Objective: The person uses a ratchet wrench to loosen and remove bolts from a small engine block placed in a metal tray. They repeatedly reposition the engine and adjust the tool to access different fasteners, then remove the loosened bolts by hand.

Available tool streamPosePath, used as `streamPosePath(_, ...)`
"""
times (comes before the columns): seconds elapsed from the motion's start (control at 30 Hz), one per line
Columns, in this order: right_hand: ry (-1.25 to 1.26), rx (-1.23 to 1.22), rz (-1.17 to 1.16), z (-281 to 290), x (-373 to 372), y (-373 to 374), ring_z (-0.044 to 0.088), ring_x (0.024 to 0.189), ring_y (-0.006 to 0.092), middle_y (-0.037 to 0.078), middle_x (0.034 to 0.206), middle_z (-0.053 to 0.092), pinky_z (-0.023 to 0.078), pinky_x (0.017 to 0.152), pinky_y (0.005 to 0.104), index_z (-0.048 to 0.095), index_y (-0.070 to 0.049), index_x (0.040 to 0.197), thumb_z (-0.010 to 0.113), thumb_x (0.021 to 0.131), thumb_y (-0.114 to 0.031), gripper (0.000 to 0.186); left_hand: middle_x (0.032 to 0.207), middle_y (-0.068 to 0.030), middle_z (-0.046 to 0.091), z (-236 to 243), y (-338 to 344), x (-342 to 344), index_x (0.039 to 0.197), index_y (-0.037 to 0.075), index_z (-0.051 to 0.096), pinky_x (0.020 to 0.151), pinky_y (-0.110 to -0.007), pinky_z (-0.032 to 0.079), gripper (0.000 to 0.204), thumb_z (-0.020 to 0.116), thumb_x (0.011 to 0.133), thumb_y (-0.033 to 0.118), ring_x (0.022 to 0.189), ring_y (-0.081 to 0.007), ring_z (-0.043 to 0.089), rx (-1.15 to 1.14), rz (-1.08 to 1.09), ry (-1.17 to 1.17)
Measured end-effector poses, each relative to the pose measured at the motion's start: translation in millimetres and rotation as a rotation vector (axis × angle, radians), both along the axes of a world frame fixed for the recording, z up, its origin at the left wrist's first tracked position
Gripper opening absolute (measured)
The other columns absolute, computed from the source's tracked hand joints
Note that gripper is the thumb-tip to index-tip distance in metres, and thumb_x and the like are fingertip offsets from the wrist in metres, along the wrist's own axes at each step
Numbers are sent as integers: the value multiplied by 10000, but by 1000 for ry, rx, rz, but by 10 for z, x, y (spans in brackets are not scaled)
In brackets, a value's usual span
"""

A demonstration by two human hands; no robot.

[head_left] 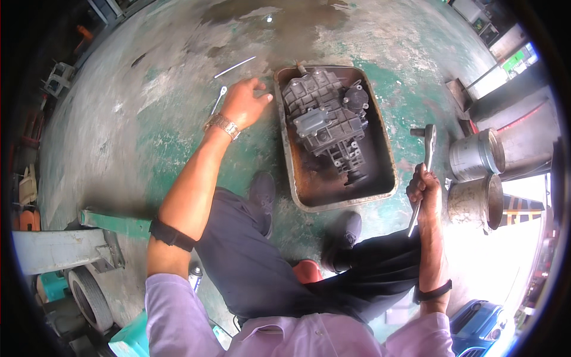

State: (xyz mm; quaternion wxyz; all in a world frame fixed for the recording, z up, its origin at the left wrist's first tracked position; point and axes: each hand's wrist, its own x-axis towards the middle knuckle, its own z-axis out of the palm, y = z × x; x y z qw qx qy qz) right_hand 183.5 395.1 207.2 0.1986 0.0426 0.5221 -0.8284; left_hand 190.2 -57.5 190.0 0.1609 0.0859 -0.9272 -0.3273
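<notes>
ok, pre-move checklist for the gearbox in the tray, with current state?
1. Gearbox lies inside metal tray: ok.
2. Ratchet wrench gripped in right hand: ok.
3. Left hand free, open over the floor beside the tray: ok.
4. Spare spanner lies near the left hand: ok.
5. Socket fitted on ratchet head: cannot tell.
6. Feet clear of tray: not ok, shoes sit against its near edge.

Auto workshop: gearbox (326, 116), greasy tray (380, 187)

Right hand (423, 189) grips shiny metal ratchet (426, 156); beside it matt grey cast-metal gearbox (324, 116) in rusty metal tray (380, 143), worn painted concrete floor (166, 137).
</notes>
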Motion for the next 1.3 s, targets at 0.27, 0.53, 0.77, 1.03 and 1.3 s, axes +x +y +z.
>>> streamPosePath(0.27, -298, -323, 20, -295, -235, 156, 370, 442, 47, -65, 603, 410, 323, 417, 212, 547, -60, 941, 504, 1007, -204, 164, 875, -139, 716, 39, -89, 49, 1084, 45, 658, 706, -337, 530, 313, 729, 852, 244, 774, -194, 681, 23, 56, -63)
streamPosePath(0.53, -318, -301, 20, -390, -195, 414, 380, 460, 54, -63, 628, 414, 343, 442, 224, 538, -64, 946, 509, 1002, -195, 145, 888, -147, 715, -8, 17, -39, 1074, 38, 659, 747, -353, 534, 319, 723, 852, 258, 816, -231, 695, -14, -6, -50)
streamPosePath(0.77, -369, -285, -25, -366, -167, 505, 374, 468, 43, -73, 626, 401, 339, 445, 212, 464, -132, 813, 496, 1015, -221, 223, 1037, -199, 687, 2, -101, -39, 1053, 12, 665, 857, -411, 513, 359, 739, 808, 264, 966, -347, 660, 41, 70, -93)
streamPosePath(1.03, -360, -166, -75, -324, -131, 485, 384, 455, 46, -76, 600, 405, 330, 417, 217, 484, -141, 807, 510, 1009, -227, 221, 1079, -200, 681, -51, -192, 10, 1052, 33, 671, 871, -410, 504, 346, 742, 806, 266, 1005, -348, 649, 28, 111, -128)
streamPosePath(1.3, -351, -111, -118, -299, -104, 453, 368, 436, 37, -93, 583, 411, 309, 410, 216, 516, -157, 847, 531, 995, -245, 173, 1011, -175, 698, -69, -244, 36, 1056, 29, 671, 805, -379, 520, 337, 741, 819, 259, 906, -289, 670, -12, 120, -121)
